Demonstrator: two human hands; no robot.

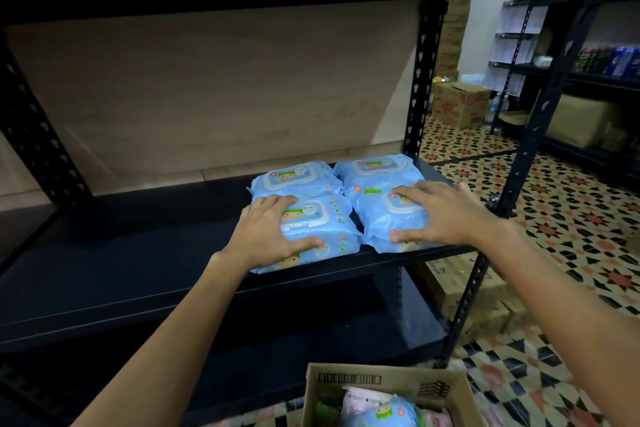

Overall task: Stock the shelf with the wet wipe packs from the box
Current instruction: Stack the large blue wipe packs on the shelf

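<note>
Box (391, 388) below shelf (138, 274): blue pack (384, 412), pink packs | blue packs (332, 198) at shelf's front right corner | left hand (270, 236), right hand (446, 215) clasping front stacks | shelf's left bare

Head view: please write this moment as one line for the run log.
left hand on front-left pack | right hand on front-right pack | shelf | box below holds more
</note>
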